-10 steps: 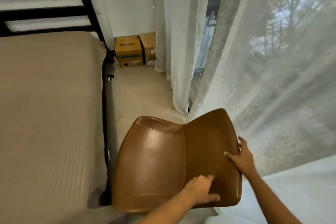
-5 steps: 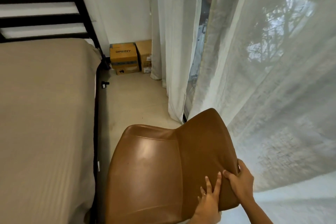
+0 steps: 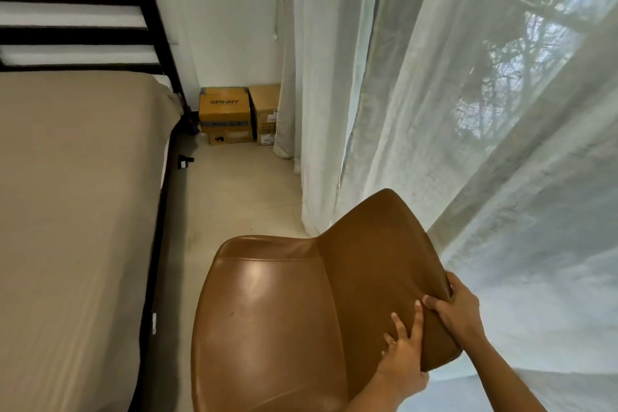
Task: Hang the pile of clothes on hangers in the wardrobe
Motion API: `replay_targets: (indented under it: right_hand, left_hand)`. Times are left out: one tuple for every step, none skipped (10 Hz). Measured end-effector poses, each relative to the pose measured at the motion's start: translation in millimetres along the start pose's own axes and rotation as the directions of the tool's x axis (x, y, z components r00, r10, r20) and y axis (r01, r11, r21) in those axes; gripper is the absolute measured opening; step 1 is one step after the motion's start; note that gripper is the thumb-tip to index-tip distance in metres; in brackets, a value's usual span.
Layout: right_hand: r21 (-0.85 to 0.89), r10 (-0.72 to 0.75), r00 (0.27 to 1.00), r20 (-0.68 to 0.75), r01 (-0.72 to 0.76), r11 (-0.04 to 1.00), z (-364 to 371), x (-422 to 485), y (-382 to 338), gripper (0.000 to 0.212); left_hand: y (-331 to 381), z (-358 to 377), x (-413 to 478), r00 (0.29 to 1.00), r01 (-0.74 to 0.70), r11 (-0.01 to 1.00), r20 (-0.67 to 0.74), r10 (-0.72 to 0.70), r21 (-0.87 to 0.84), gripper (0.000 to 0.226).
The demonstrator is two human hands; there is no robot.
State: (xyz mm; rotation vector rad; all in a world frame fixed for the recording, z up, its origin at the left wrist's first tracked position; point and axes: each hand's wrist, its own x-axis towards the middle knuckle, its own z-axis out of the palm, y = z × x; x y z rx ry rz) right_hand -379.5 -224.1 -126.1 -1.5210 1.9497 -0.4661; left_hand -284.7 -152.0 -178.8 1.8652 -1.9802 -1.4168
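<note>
Gripped the backrest edge of the brown chair, near right, with the right hand; pressed the left hand flat, fingers spread, just beside it. Showed no clothes, hangers or wardrobe: only bed left, curtain right.

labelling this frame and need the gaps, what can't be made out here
Head view: the brown leather chair hides its own legs under its seat; the bottom edge cuts off the seat.
The right hand grips the backrest edge; most of its fingers lie behind it, unseen.
The sheer curtain blurs what lies outside.
Label print on the plain cardboard box is too small to read.
No clothes, hangers or wardrobe in frame.
</note>
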Motion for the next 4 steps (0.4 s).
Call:
replay_targets:
  right_hand:
    - [-0.023, 0.002, 1.0, 0.007, -0.002, 1.0, 4, 2, 2, 0.05]
    - [-0.1, 0.011, 1.0, 0.023, -0.009, 0.995, 4, -6, -1, 0.055]
    - [-0.22, 0.041, 0.999, -0.004, -0.041, 0.975, 8, -19, -11, 0.062]
    - [-0.443, 0.1, 0.994, -0.052, -0.112, 0.89, 18, -54, -22, 0.075]
  left_hand:
    - [0, -3, 0, 1.0, 0.012, 1.0, 0.025, -0.012, 0.005, 0.108]
    - [-8, -9, -8, 0.996, -0.004, 1.0, 0.09, 0.002, 0.026, 0.109]
    - [-25, -36, -34, 0.989, -0.083, 0.988, 0.134, 0.065, 0.131, 0.099]
    - [-48, -49, -71, 0.995, -0.045, 0.987, 0.096, 0.03, 0.155, 0.073]
